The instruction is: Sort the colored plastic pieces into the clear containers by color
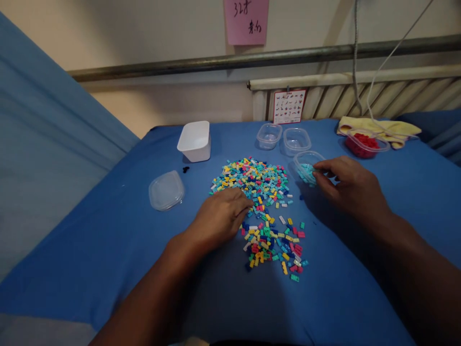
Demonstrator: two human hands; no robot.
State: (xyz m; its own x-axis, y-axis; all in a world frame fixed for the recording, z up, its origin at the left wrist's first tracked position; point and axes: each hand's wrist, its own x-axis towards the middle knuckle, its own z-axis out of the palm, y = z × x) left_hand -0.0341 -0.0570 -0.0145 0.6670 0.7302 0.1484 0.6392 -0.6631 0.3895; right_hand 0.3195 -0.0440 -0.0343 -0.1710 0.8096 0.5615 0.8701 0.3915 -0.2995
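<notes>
A heap of small coloured bricks (264, 202) lies in the middle of the blue cloth (108, 250). My left hand (219, 218) rests palm down on the heap's left edge, its fingertips among the bricks. My right hand (347, 187) reaches to a clear tub (306, 166) that is tipped on its side and holds teal bricks; its fingertips touch the tub's rim. Whether the fingers pinch a brick is hidden.
A white square tub (195, 140) stands at the back left, and a clear lid (166, 191) lies in front of it. Two empty clear tubs (283, 137) stand behind the heap. A clear tub of red bricks (365, 144) sits by a yellow cloth (382, 127).
</notes>
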